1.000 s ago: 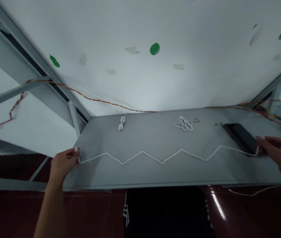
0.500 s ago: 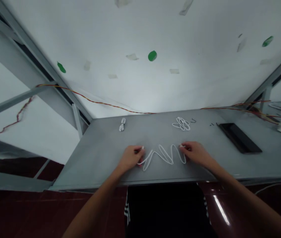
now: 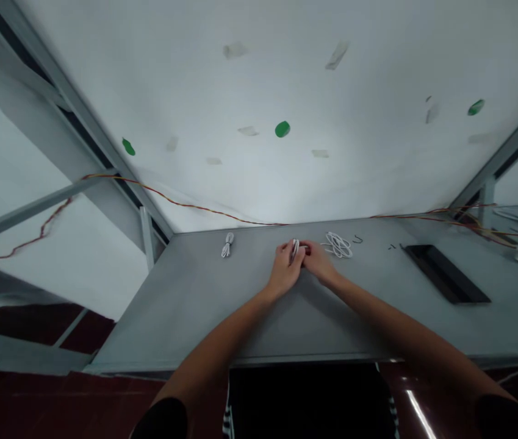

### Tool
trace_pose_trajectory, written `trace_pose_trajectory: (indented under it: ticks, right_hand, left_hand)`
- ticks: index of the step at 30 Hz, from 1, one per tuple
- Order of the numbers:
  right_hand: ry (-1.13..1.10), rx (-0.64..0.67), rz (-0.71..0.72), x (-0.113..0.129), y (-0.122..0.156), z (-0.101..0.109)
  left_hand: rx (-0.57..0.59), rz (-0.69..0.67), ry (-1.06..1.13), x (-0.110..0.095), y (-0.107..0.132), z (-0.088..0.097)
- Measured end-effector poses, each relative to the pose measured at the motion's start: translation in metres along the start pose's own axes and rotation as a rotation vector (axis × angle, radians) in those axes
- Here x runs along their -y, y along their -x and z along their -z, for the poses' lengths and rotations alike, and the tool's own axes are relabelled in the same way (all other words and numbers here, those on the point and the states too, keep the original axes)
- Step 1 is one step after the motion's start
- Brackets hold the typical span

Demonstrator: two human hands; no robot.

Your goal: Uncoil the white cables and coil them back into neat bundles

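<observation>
Both my hands meet near the far middle of the grey table. My left hand and my right hand are closed together around a folded white cable, of which only a small bunch shows between the fingers. A loose white cable pile lies just right of my right hand. A neatly bundled white cable lies to the left of my left hand.
A black rectangular tray sits at the table's right. Red and yellow wires run along the back edge under the white wall. Grey metal frame struts stand at the left corner. Small dark clips lie beyond the loose pile.
The white cable was stretched wide in a zigzag, then my hands came together, gathering it into a bunch. Both hands have moved toward the back of the table with it.
</observation>
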State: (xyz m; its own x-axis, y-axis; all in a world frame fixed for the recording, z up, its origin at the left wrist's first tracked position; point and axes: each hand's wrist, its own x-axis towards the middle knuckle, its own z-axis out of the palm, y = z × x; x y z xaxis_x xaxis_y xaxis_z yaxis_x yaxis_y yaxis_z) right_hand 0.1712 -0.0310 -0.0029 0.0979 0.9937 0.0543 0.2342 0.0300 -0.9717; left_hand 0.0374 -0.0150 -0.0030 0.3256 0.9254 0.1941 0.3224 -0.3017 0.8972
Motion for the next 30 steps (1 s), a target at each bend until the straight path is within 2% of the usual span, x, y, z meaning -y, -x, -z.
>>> trace_pose_trajectory:
  ticks: [3,6,7,9,11,13,19,22,26,30]
  right_hand:
    - [-0.015,0.040,0.035,0.000,0.001,0.000]
    - [-0.020,0.123,0.038,0.001,0.007,0.006]
    - [0.006,0.116,0.040,0.003,0.009,0.009]
    - [0.125,0.012,0.074,0.008,0.011,0.014]
    - [0.281,-0.118,0.152,0.012,0.012,0.019]
    - [0.393,-0.162,0.228,0.015,0.011,0.022]
    - [0.507,-0.055,0.301,0.016,0.014,0.023]
    - [0.588,-0.080,0.308,0.015,0.017,0.020]
    - [0.606,-0.110,0.393,0.009,0.020,0.013]
    - [0.578,-0.152,0.452,0.003,0.016,0.009]
  left_hand:
    - [0.094,-0.070,0.027,0.006,0.002,0.003]
    - [0.108,-0.123,0.018,0.010,0.007,0.010]
    - [0.131,-0.129,0.008,0.010,0.008,0.012]
    - [0.175,-0.110,0.004,0.007,0.010,0.016]
    - [0.235,-0.051,0.050,0.004,0.011,0.019]
    - [0.271,0.024,0.119,0.001,0.013,0.018]
    - [0.358,0.273,0.375,0.002,0.020,0.010]
    - [0.394,0.406,0.474,0.001,0.022,0.007]
    - [0.366,0.558,0.511,-0.006,0.024,0.006]
    - [0.341,0.630,0.636,-0.013,0.023,0.008]
